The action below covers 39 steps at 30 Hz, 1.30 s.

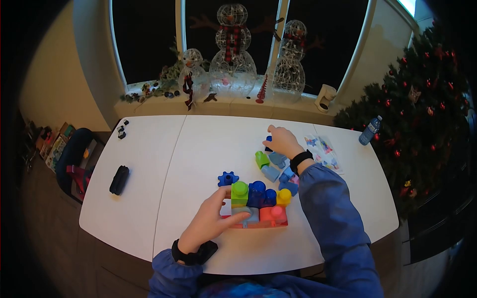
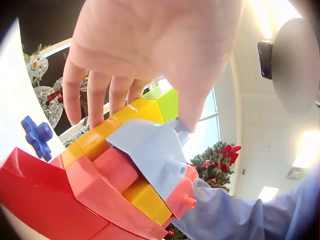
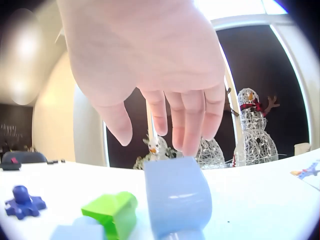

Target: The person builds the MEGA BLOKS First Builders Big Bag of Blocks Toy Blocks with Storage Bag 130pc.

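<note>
Saw a white table (image 1: 129, 218) filling the middle of the scene, with a decorated Christmas tree (image 1: 397, 107) beyond its right side and three wire snowmen (image 1: 232, 64) along the far windowsill. Noticed a printed sheet (image 1: 325, 158) toward the far right of the tabletop. Found the block build (image 1: 273, 214) at the near middle — green at left, dark blue in the middle, yellow at right, light blue and red along the near side. Made out a bottle (image 1: 370, 130) at the far right corner. Saw the left hand (image 1: 206, 223) gripping the build's left end, with the thumb on the light blue part. Saw the right hand (image 1: 284, 142) over the far middle with fingers loosely bent, parted from the thumb, and nothing visible between. Spotted a black case (image 1: 119, 180) well apart at left, then light blue blocks (image 1: 271, 173) and a green block (image 1: 262, 159) clustered between the right hand and the build. Found a blue gear piece (image 1: 228, 179) just beyond the build's left end, and a dark blue piece (image 1: 269, 144) partly hidden at the right hand — could not tell whether touched.
</note>
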{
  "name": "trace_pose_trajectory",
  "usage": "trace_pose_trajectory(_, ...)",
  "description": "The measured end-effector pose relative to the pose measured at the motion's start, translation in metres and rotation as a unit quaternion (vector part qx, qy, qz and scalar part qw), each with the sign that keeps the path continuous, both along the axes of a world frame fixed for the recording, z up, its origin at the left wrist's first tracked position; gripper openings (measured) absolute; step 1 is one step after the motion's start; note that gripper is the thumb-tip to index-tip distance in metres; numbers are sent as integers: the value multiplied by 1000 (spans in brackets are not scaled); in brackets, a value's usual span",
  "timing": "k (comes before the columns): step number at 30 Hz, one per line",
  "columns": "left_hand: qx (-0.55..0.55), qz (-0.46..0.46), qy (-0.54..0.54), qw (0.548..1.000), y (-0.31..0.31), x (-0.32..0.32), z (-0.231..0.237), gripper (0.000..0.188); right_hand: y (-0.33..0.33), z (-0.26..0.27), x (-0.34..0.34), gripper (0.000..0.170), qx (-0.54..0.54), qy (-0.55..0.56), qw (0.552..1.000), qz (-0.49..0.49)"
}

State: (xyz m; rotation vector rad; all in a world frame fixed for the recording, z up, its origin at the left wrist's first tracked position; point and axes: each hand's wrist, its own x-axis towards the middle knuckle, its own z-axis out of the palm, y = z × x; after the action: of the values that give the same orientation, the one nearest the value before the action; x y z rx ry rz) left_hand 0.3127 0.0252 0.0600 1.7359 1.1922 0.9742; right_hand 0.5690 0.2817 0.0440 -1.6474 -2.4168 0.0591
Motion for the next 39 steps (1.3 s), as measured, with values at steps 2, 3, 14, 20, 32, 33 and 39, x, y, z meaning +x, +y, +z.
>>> trace_pose_trajectory(2, -2, -1, 3, 1000, 1, -1, -1, 62, 7, -4, -8, 51, -11, -21, 999, -31)
trace_pose_trajectory(3, -4, -2, 5, 1000, 2, -1, -2, 62, 10, -6, -10, 51, -17, -31, 998, -46)
trace_pose_trajectory(14, -18, -9, -15, 1000, 2, 0, -5, 69, -1, 26, 4, 55, -18, 78, 997, -23)
trace_pose_trajectory(20, -4, -3, -13, 1000, 2, 1, -3, 65, -115, 68, 24, 62, -121, 396, 905, 98)
trace_pose_trajectory(32, -4, -2, -35, 999, 2, 0, -10, 68, -225, 70, 21, 53, -22, 300, 921, 246)
trace_pose_trajectory(33, -4, -2, -38, 999, 2, 0, -10, 68, -224, 66, 20, 53, -21, 311, 918, 244)
trace_pose_trajectory(39, -7, -4, -41, 999, 2, 1, -11, 67, -226, 53, 20, 52, -19, 361, 901, 240)
